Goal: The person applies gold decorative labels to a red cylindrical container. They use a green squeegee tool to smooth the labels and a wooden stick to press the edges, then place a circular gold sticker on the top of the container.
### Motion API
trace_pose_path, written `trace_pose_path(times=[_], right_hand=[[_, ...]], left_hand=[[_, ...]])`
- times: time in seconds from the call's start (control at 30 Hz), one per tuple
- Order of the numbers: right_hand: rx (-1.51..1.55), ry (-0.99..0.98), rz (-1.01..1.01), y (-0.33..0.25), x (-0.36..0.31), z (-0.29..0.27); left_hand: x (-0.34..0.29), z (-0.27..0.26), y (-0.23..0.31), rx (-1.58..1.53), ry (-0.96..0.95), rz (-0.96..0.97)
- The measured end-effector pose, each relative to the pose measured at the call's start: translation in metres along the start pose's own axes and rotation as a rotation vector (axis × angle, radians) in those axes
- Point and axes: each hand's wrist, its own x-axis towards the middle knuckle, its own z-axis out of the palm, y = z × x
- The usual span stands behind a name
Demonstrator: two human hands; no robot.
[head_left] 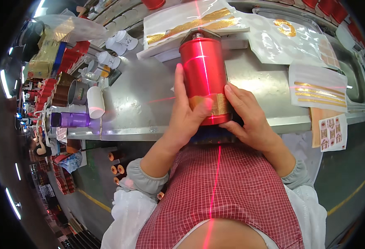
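Observation:
A glossy red cylindrical bottle (203, 68) lies between my hands over the metal bench, its far end against a dark holder plate (212, 35). Round its near end runs a gold decal band (220, 103). My left hand (186, 106) is closed on the bottle's left side, thumb lying across the gold band. From the right, my right hand (246, 114) grips the near end, fingers along the side and thumb by the base. Red laser lines cross the bottle and run down over my checked apron (232, 178).
Decal sheets with gold shapes (288, 45) and gold strips (318, 89) lie on the right, beside a sink (358, 79). At left on the metal bench (136, 95) stand a white paper roll (95, 102), a purple bottle (74, 120) and several cups.

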Motion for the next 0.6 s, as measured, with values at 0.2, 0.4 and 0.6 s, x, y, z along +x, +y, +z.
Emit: trace_pose_path(times=[0.2, 0.4, 0.6], right_hand=[[0.007, 0.01, -0.008, 0.002, 0.0, 0.002], [0.022, 0.003, -0.029, 0.002, -0.001, 0.002], [0.205, -0.146, 0.197, 0.002, -0.004, -0.024]], left_hand=[[-0.052, -0.002, -0.04, 0.431, 0.143, 0.282], [-0.055, 0.007, -0.036, 0.819, 0.209, 0.427], [-0.028, -0.018, -0.007, 1.124, 0.031, 0.73]])
